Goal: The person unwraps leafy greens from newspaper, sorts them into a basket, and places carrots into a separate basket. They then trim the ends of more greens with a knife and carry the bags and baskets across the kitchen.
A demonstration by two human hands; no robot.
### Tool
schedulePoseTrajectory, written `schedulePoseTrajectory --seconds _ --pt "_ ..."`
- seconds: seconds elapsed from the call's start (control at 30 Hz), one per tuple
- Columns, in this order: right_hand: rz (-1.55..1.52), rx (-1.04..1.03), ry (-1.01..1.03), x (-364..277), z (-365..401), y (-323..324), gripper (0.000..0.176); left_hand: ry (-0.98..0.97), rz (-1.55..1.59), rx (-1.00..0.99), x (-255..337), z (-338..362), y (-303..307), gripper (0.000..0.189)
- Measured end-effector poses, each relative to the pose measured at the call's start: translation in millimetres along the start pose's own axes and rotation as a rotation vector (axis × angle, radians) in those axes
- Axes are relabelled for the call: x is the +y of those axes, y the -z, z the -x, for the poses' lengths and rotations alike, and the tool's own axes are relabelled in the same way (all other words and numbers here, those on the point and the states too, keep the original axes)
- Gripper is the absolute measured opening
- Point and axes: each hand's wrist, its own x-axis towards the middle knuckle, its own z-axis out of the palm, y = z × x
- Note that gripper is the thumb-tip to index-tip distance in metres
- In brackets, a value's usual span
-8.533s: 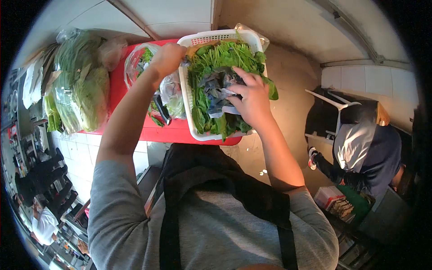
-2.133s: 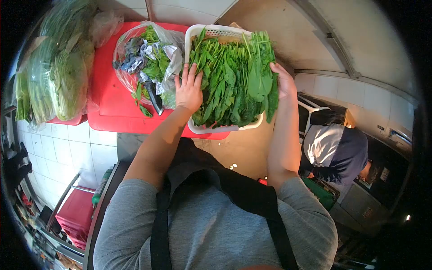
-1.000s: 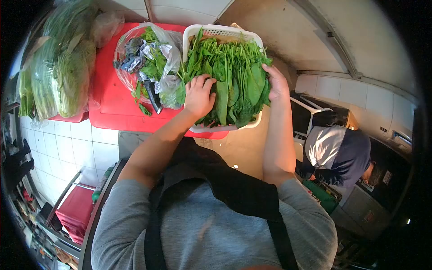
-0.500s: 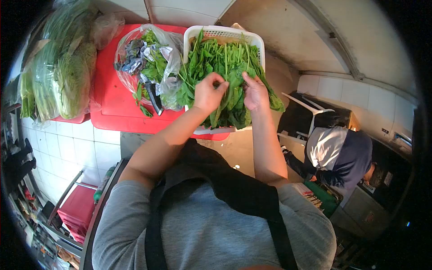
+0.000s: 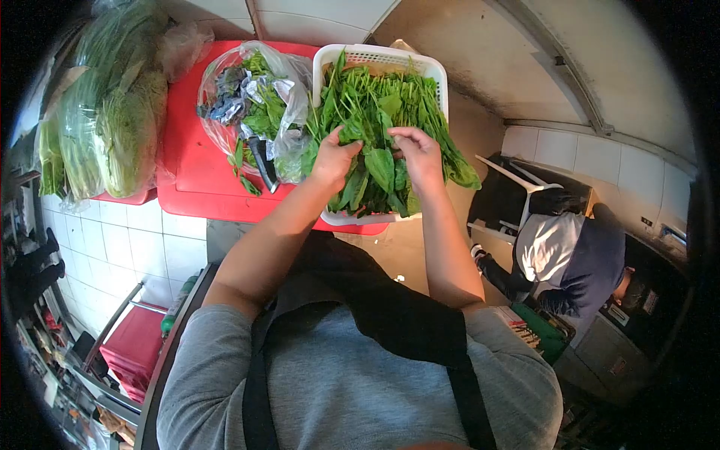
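1. Greens (image 5: 381, 168) fill a white basket (image 5: 317, 79), stems mostly toward its far end, broad leaves toward the near end; some leaves hang over the right side.
2. The left hand (image 5: 336, 159) is over the left-middle of the pile, its grip narrow, thumb and fingers bent with leaves right at their tips; whether it pinches one, I cannot tell.
3. The right hand (image 5: 418, 154) faces it from across the pile, fingers curled, leaves just beside the fingertips; I cannot tell if this grip has closed on any.
4. Between the two grips lie loose leaves, one broad leaf standing out slightly nearer the person's body than the fingertips.
5. The basket sits at the right end of a red counter (image 5: 187, 184).
6. Just left of it, an open clear bag (image 5: 298, 94) contains greens and dark crumpled scraps, with a black handle (image 5: 262, 163) at its near side.
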Motion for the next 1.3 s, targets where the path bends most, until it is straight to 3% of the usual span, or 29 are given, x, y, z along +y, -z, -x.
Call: schedulePoseTrajectory --seconds 0.07,0.1,0.17,0.2,0.27,0.33,0.47,0.5,0.6,0.73,0.93,1.0,1.1,1.13,1.2,1.27,1.3 --pt "0.068 0.047 -0.008 16.0 -6.9 1.6 0.017 -0.008 -0.046 -0.012 -5.1 -8.4 11.1 0.026" --pt "0.202 0.059 0.112 18.9 -5.4 -1.7 0.016 0.120 0.070 0.006 -7.6 -15.0 18.5 0.026" --pt "0.384 0.018 0.129 10.9 4.7 -10.1 0.017 0.379 0.300 0.045 -10.6 -26.1 30.4 0.025" --pt "0.476 -0.003 0.138 8.1 8.0 -12.8 0.017 0.305 0.185 0.064 -7.3 -20.3 25.7 0.025" --pt "0.346 0.075 0.116 32.1 2.7 -12.5 0.017 0.154 -0.042 0.101 2.8 -3.4 11.3 0.025" --pt "0.203 0.182 0.051 51.2 -5.0 -4.9 0.017 0.111 -0.052 0.117 -3.0 -6.8 17.8 0.025" --pt "0.473 0.334 0.186 15.4 5.4 0.6 0.019 0.068 -0.026 0.058 -4.2 -5.7 21.8 0.025" --pt "0.409 0.245 0.182 14.8 3.9 -0.6 0.025 0.082 -0.005 0.038 -0.4 -1.2 18.0 0.025" --pt "0.646 0.094 0.477 27.0 -1.1 -9.7 0.030 0.080 0.028 -0.013 18.7 21.3 -1.4 0.025" --pt "0.738 0.060 0.312 52.7 -10.4 -6.4 0.033 -0.062 -0.043 -0.005 59.4 43.3 -13.8 0.023" --pt "0.619 0.104 0.374 35.2 -5.3 -4.1 0.027 -0.319 -0.253 0.099 163.0 38.0 42.6 0.019" --pt "0.453 0.123 0.279 21.6 -2.2 1.1 0.025 -0.407 -0.622 0.227 181.8 16.5 74.2 0.020" --pt "0.443 0.314 0.376 17.9 -6.8 22.0 0.021 -0.458 -1.783 0.362 181.6 -49.1 129.2 0.029" --pt "0.452 0.363 0.391 21.4 -12.7 28.9 0.021 -0.630 -1.818 0.283 160.4 -75.9 152.3 0.043" --pt "0.538 0.364 0.364 20.0 -21.6 31.8 0.019 -0.242 -2.205 0.140 134.7 -98.0 152.0 0.053" --pt "0.668 0.282 0.282 26.7 -33.3 29.9 0.025 0.185 -2.690 -0.178 124.5 -115.0 131.4 0.065" --pt "0.797 0.253 0.280 29.0 -31.6 19.2 0.030 0.097 -2.508 0.081 142.3 -80.8 86.6 0.066"
